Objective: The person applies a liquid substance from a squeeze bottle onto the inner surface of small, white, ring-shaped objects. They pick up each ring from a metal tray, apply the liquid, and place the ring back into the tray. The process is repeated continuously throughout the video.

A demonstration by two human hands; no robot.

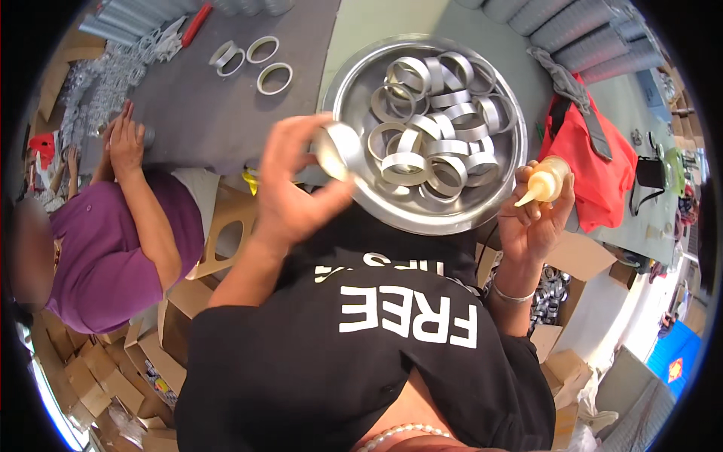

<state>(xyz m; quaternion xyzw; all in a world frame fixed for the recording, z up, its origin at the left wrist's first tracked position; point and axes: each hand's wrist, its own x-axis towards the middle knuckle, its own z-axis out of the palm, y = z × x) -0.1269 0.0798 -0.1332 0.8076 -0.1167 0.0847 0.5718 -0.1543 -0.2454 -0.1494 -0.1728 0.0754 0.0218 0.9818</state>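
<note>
Left hand: your left hand point(290, 188) is curled around a silver metal ring point(337, 151), thumb on one side and fingers on the other, holding it up over the near-left rim of the tray
Right hand: your right hand point(536, 215) is wrapped closed around a small squeeze bottle point(546, 183), its pointed nozzle aimed leftward toward the tray
Squeeze bottle: translucent with yellowish content, held just beside the tray's near-right rim, not touching the rings
Tray: a round steel tray point(348, 79) sits on the desk point(361, 30) right in front of you, its near rim hidden by your black shirt point(376, 346)
Rings in tray: a pile of rings point(437, 128) like the one you hold fills the tray, overlapping and leaning on one another
Bracelet: a thin silver bangle point(512, 295) circles your right wrist
Co-worker: a person in a purple shirt point(113, 248) sits at your left, both of their hands point(124, 139) raised together at the left edge of the grey mat point(218, 113)
Loose rings: three white-rimmed rings point(256, 60) lie on the grey mat toward the far edge, well apart from the tray
Red bag: a red bag point(595, 166) with grey straps lies on the desk to the right of the tray
Boxes: cardboard boxes point(151, 354) are stacked on the floor at your lower left
</note>
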